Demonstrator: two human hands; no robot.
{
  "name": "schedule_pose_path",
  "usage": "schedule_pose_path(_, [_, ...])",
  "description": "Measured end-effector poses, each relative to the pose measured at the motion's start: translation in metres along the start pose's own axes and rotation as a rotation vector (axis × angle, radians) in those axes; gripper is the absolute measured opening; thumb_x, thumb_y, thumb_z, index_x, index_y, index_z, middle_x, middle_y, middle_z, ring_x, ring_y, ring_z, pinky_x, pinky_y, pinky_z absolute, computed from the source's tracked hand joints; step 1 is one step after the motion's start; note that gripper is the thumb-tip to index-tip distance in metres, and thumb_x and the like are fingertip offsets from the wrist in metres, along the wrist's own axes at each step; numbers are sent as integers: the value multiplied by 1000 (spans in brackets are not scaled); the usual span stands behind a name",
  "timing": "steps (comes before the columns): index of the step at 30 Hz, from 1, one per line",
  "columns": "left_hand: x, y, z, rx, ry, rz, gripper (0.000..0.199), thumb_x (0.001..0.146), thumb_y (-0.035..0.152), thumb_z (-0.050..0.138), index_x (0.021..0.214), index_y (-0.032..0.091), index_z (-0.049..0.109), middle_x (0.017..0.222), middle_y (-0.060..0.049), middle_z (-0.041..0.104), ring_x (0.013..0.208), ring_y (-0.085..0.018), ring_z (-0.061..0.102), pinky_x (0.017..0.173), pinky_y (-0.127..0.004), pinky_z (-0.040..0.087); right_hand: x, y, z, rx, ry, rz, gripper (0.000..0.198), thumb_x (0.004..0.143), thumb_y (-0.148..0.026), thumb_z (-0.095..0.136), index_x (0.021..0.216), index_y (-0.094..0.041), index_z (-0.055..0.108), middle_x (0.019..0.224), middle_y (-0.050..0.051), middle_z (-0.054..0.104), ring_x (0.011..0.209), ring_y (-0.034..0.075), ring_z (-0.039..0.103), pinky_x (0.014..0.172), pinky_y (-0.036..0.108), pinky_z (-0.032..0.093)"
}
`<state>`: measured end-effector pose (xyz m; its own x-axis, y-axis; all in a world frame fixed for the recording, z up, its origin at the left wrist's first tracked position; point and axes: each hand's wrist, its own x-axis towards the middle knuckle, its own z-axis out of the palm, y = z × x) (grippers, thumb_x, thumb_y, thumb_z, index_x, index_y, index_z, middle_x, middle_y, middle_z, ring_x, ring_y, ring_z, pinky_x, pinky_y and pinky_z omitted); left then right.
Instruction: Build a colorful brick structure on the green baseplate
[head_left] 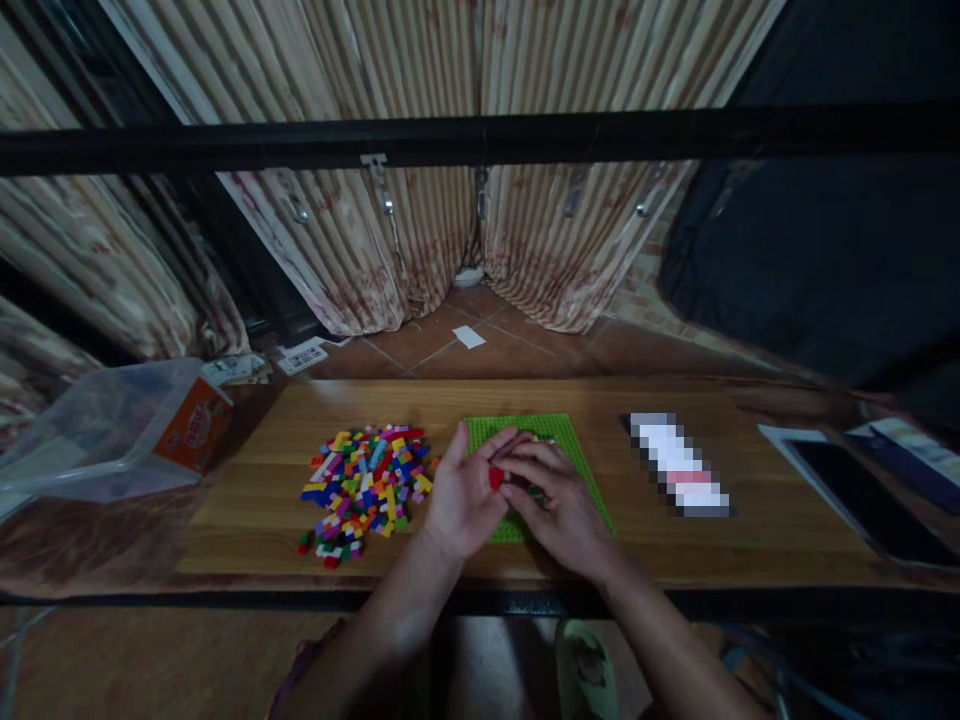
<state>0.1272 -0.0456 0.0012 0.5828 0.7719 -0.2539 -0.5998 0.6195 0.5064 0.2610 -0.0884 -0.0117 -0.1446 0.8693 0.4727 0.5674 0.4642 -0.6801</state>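
Above a green studded baseplate (574,440) both hands meet. My left hand (466,500) is turned palm up, its thumb and fingers stretched out. A small red toy brick (496,479) shows at its palm, where the fingertips of my right hand (559,508) pinch it. Behind the right hand, a few more coloured bricks (541,437) show in part on the baseplate; the hands hide the rest. Left of the hands spreads a pile of loose, many-coloured toy bricks (375,475).
All this is on a wooden board (255,480). A clear plastic bag (105,420) with an orange label lies at the left. A blurred-out flat object (679,465) lies on the board's right side, and a dark tablet-like slab (870,495) farther right. Curtains (420,240) hang behind a dark bar.
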Motion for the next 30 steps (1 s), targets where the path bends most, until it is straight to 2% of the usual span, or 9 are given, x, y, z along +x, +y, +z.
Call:
schedule_pose_path(7, [0,0,1,-41,-11,-15,58,82,62,45,105,12,61,114,-15,62,108,-22,57,81,-27,49,2,0,6,-21,20,25,12,86,-26,58,94,-27,66,99,3,64,101,21,55,91,41,41])
schedule_pose_path(11, [0,-5,0,62,125,74,40,81,48,58,98,12,64,108,-12,65,103,-19,60,82,-25,48,2,2,6,17,80,117,9,86,-28,56,88,-26,65,92,3,67,94,21,58,85,38,44])
schedule_pose_path(14, [-1,-9,-3,143,224,157,25,73,31,70,91,14,66,101,-8,68,94,-17,63,86,-28,48,0,6,4,25,142,224,12,85,-31,56,88,-25,66,91,4,68,89,21,60,81,37,45])
schedule_pose_path(18, [-2,-12,-5,247,238,180,26,62,22,78,85,13,67,85,-5,69,80,-14,64,82,-29,49,1,10,4,166,199,337,15,83,-35,58,87,-23,67,88,3,69,84,19,63,78,33,48])
schedule_pose_path(20, [-1,-13,-5,377,245,217,25,62,22,77,84,13,67,78,-4,68,74,-13,62,74,-26,49,2,12,4,261,235,381,16,81,-36,60,87,-22,67,86,3,70,81,18,64,77,32,49])
schedule_pose_path(23, [1,-14,-3,603,239,302,15,69,24,70,80,13,66,71,-2,65,66,-11,57,65,-23,46,2,14,4,335,247,411,22,80,-36,62,96,-21,67,89,4,70,81,18,64,76,32,50])
schedule_pose_path(26, [4,-14,-4,758,213,373,12,74,26,63,80,15,65,70,-1,63,65,-11,55,64,-23,44,2,15,3,338,198,402,27,80,-37,61,103,-22,67,89,4,71,85,19,65,78,33,51])
schedule_pose_path(30, [5,-14,-7,850,182,382,13,77,28,58,79,16,62,69,0,60,63,-11,53,62,-23,42,1,14,2,335,164,407,23,80,-36,61,96,-23,69,88,4,72,86,20,66,79,34,51])
